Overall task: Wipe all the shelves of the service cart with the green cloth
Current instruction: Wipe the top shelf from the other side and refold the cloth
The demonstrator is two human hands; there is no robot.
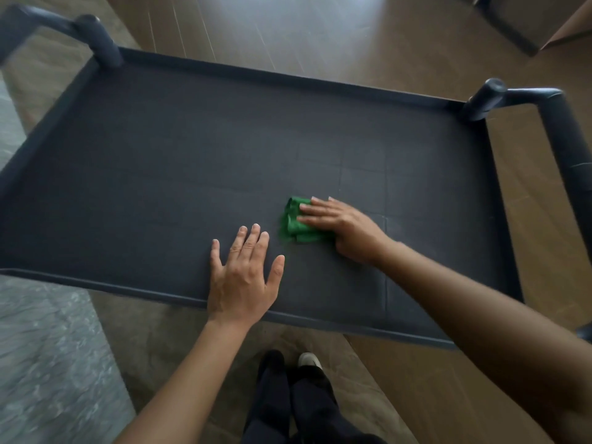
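Matt plastic shelf (160, 155); crumpled cloth (296, 224)

In view: 1 shelf (160, 171) of the service cart. 1 green cloth (296, 224). Hands on the shelf: 2, left hand (242, 277) and right hand (342, 225). Corner posts: 2, far-left post (99, 40) and far-right post (483, 100). Handles: 2, left handle (28, 20) and right handle (570, 139). Shoes, near: 2, dark shoe (271, 358) and pale shoe (309, 360). Far right: possibly 1 cardboard box (570, 24), cut off by the frame.

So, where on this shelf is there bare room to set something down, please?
Bare: the left half of the top shelf and the far strip along its rim. Crowded: near front, left hand flat, right hand pressing green cloth.
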